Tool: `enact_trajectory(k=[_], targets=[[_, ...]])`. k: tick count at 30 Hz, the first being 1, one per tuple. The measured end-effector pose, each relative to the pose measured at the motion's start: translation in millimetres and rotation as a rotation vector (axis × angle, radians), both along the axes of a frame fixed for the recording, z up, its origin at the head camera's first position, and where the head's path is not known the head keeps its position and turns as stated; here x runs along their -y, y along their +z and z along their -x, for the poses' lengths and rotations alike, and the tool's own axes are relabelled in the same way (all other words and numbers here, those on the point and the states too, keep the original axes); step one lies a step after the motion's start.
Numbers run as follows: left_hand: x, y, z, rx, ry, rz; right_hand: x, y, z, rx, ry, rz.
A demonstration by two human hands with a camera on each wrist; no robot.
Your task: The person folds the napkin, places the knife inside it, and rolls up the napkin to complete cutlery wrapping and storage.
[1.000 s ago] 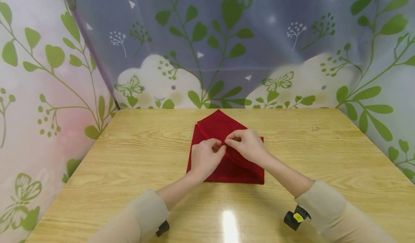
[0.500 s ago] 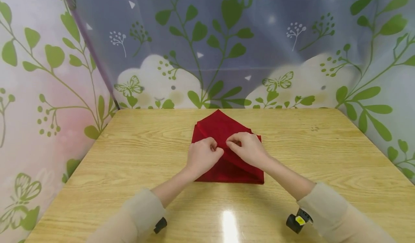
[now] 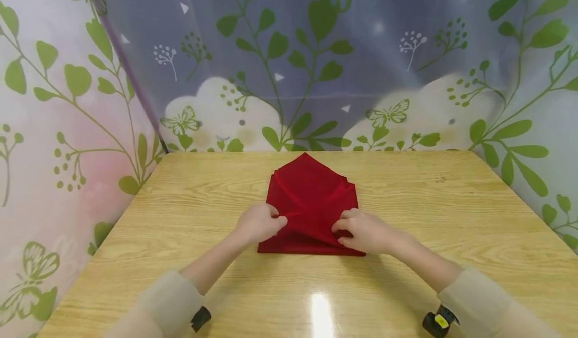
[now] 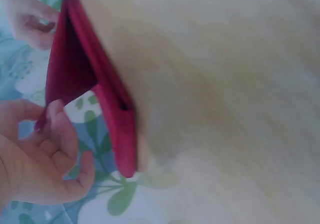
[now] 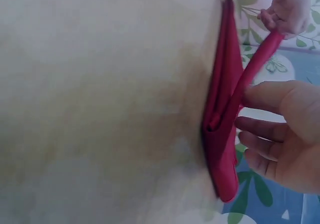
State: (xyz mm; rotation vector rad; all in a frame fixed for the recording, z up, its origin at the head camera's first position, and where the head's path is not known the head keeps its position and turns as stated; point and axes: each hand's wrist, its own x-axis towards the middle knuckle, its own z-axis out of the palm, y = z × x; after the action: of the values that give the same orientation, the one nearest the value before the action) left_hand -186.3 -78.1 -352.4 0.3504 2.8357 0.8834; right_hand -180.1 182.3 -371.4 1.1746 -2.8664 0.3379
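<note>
A folded red cloth (image 3: 307,182) lies on the table, a pointed flap at its far side and a straight fold near the person. My left hand (image 3: 261,222) pinches the left end of its raised upper layer between thumb and fingers. In the left wrist view that layer of the red cloth (image 4: 102,69) stands lifted off the layers below, leaving a gap. My right hand (image 3: 368,231) is at the cloth's right side. Its fingers (image 5: 262,129) are parted and touch the cloth loosely, the thumb apart from them.
The wooden table (image 3: 189,197) extends on all sides of the cloth. A patterned curtain (image 3: 289,52) with leaves and clouds hangs behind it and at both sides. Dark cameras (image 3: 200,319) sit at the wrists.
Both hands have moved apart from the cloth's middle and nearer the person, the left to the left edge, the right to the right. The upper layer's edge now stretches between them.
</note>
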Motion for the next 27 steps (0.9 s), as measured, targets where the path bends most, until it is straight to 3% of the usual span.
enact_trajectory(k=[8, 18, 22, 27], targets=[[11.1, -26.1, -6.5, 0.05, -0.087, 0.286, -4.4, -6.9, -5.4, 0.009, 0.068, -0.063], [3.1, -26.7, -8.8, 0.073, -0.135, 0.509, -5.9, -12.5, -7.0, -0.03, 0.12, -0.071], [1.3, -28.2, -9.4, -0.021, -0.159, 0.571, -5.5, -13.1, -7.6, -0.077, 0.135, -0.085], [1.8, -27.9, -12.4, -0.333, -0.247, 0.636, -4.7, -14.9, -9.8, -0.136, 0.155, -0.101]])
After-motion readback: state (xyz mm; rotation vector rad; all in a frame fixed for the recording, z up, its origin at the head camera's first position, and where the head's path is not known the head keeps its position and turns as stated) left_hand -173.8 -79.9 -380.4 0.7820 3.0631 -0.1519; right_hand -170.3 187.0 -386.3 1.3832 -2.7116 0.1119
